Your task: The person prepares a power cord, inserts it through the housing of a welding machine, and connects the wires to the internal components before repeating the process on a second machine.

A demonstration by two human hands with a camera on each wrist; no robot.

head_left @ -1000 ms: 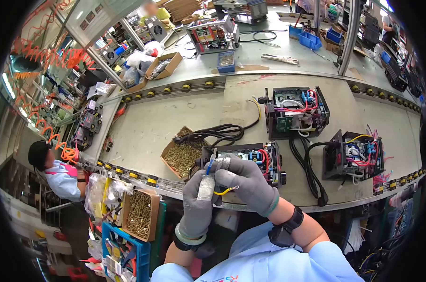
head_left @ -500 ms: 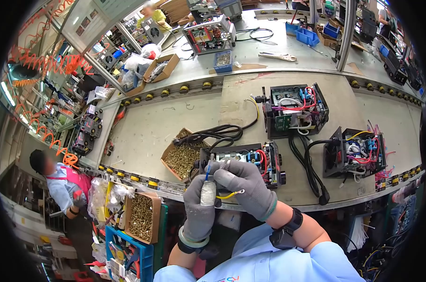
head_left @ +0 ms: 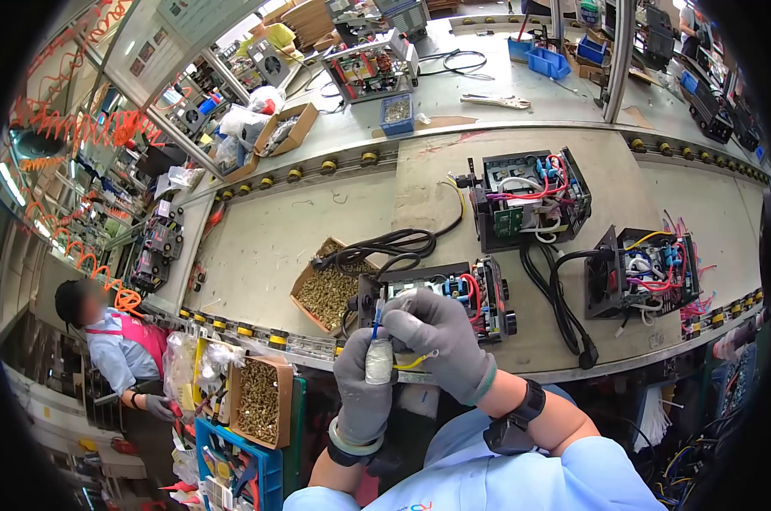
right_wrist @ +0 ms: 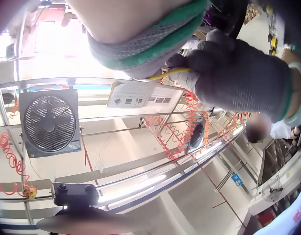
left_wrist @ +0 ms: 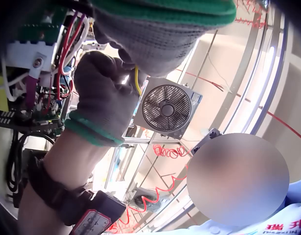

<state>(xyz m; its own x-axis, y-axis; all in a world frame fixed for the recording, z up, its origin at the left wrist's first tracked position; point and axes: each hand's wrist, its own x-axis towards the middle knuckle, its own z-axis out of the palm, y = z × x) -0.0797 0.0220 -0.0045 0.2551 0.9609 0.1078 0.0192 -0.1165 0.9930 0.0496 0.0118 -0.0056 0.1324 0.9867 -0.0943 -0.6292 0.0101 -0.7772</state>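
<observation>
Both hands wear grey gloves and meet at the front edge of the bench. My left hand, its thumb wrapped in whitish tape, pinches a blue wire that stands upright. Just above, the right hand has curled fingers at the upper part of that wire, where the tip is partly hidden. A yellow wire with a ring terminal sticks out below the right hand; in the left wrist view the yellow wire hangs between the gloves. Directly behind the hands sits an opened electronic unit.
A carton of small brass-coloured parts stands left of the unit, a black cable over it. Two more opened units stand on the bench. Another carton of parts and a blue crate are at lower left. A person is at far left.
The hands stay together on the blue wire with only slight shifts, and the head view drifts a little. At the far left, the person turns, and a gloved hand comes into sight near the bags.
</observation>
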